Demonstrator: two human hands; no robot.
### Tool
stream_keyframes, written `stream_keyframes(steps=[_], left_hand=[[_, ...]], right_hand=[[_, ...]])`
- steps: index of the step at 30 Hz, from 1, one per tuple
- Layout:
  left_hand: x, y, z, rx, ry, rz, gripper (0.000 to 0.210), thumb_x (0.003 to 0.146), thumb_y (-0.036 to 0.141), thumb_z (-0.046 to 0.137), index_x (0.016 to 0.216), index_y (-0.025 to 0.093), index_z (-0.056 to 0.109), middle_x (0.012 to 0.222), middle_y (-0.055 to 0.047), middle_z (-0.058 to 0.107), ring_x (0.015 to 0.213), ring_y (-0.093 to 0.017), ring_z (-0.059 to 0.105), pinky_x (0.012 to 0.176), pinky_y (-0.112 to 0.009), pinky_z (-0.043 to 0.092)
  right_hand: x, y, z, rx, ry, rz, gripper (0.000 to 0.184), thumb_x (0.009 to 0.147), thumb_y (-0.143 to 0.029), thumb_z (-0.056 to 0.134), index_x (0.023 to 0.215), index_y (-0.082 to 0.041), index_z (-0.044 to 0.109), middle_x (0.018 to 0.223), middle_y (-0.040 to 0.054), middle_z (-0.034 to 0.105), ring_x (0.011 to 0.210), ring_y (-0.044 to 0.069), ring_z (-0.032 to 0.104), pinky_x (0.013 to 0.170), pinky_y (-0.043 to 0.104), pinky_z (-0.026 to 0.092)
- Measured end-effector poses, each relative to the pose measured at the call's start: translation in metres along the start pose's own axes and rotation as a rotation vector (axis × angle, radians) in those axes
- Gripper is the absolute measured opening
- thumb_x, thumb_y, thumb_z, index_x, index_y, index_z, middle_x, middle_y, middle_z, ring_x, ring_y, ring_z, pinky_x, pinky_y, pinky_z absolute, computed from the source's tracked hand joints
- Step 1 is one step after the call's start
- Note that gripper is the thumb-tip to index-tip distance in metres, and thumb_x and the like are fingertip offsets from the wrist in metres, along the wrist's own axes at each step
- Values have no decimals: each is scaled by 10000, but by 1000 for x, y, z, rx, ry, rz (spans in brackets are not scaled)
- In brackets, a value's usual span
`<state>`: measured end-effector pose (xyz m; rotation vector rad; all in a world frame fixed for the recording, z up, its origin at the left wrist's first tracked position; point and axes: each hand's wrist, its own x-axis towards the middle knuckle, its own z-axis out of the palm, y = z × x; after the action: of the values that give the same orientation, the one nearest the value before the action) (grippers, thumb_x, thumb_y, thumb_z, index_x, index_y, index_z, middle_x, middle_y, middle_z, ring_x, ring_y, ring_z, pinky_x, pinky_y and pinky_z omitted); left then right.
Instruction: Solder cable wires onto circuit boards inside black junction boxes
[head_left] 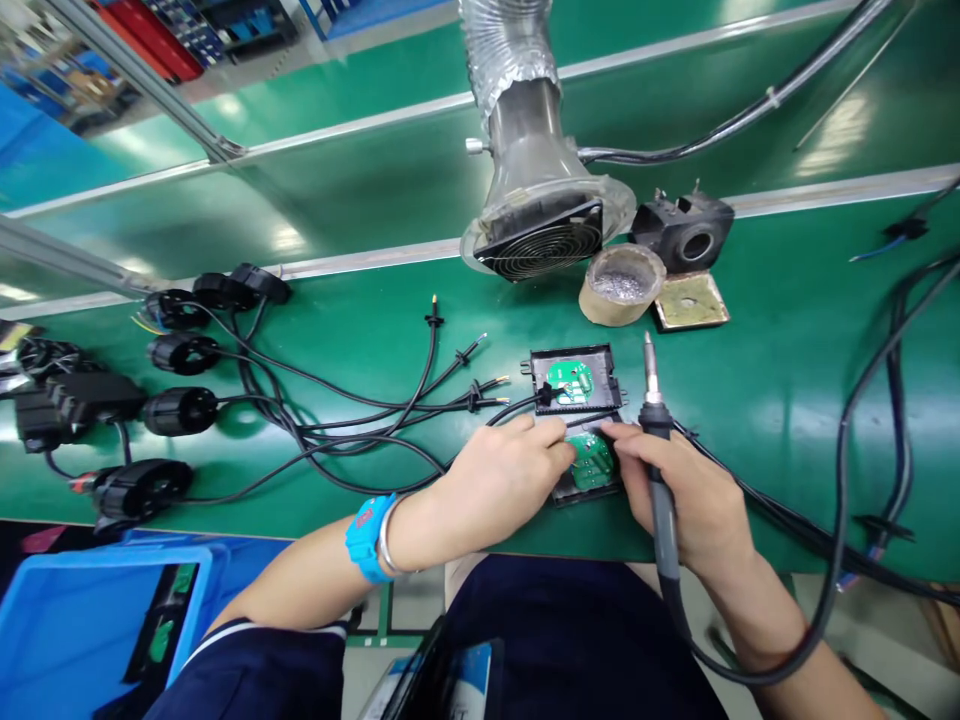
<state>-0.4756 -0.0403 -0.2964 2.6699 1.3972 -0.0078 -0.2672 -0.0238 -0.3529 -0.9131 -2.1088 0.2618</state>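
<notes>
Near black rectangular plastic case (583, 499) with a green printed circuit board (596, 462) inside, lying on the smooth green worktop (390, 330) close to its front edge, in front of the person. Clock directions run from this case. Left hand (517, 470) at 9 o'clock, palm down, fingers curled together at the case's left side; can't tell what the fingertips pinch. That wrist wears a bright blue band (365, 538) and a silver bangle (386, 535). Right hand (686, 490) at 3 o'clock, fingers closed around a grey-and-black soldering iron (664, 530), thumb side near the case's upper right corner; metal tip points to 12, clear of the board. Just beyond, at 12, second black rectangular plastic case (541, 365), also with a green board (571, 378); a black cable end sits at its left side. Farther out at 12, round tan tub (600, 300) of silvery bits; at 1, yellowish sponge tray (690, 303) and dark metal iron holder (664, 230). Between 11 and 12, grey fume hood (525, 160) with black fan grille. At 10, black cables (360, 405), some ends stripped. At 9, round black plastic plugs (180, 411). At 8, blue plastic bin (67, 640).
</notes>
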Motion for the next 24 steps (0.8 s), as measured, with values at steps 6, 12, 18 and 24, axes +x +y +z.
stream_keyframes(steps=[6, 12, 18, 24], left_hand=[[-2, 8, 6, -71, 54, 9, 168, 941, 171, 438, 958, 182, 605, 894, -11, 569, 750, -146, 538, 549, -263, 374], [2, 11, 15, -34, 43, -5, 154, 920, 143, 447, 870, 166, 590, 827, -16, 553, 687, -164, 527, 589, -306, 412], [-1, 11, 16, -93, 72, 19, 149, 906, 136, 461, 922, 173, 604, 829, -9, 555, 700, -151, 525, 589, -294, 406], [-4, 13, 14, -68, 95, -25, 145, 907, 146, 464, 925, 168, 607, 826, -11, 571, 675, -140, 523, 532, -281, 370]], right_hand=[[-7, 1, 1, 33, 45, 37, 417, 781, 14, 604, 1149, -175, 555, 1122, 58, 683, 953, 146, 678, 864, 257, 552], [-8, -4, -10, 45, 41, 65, 471, 776, -23, 637, 1202, -209, 562, 1106, 44, 688, 893, 155, 687, 816, 279, 571], [-5, -28, -57, 291, 28, 289, 438, 854, -144, 550, 1282, -232, 581, 907, 56, 661, 740, 160, 639, 638, 306, 543], [-5, -24, -64, 347, -108, 246, 249, 792, -127, 574, 1018, -188, 657, 755, 31, 612, 618, 138, 586, 497, 263, 462]])
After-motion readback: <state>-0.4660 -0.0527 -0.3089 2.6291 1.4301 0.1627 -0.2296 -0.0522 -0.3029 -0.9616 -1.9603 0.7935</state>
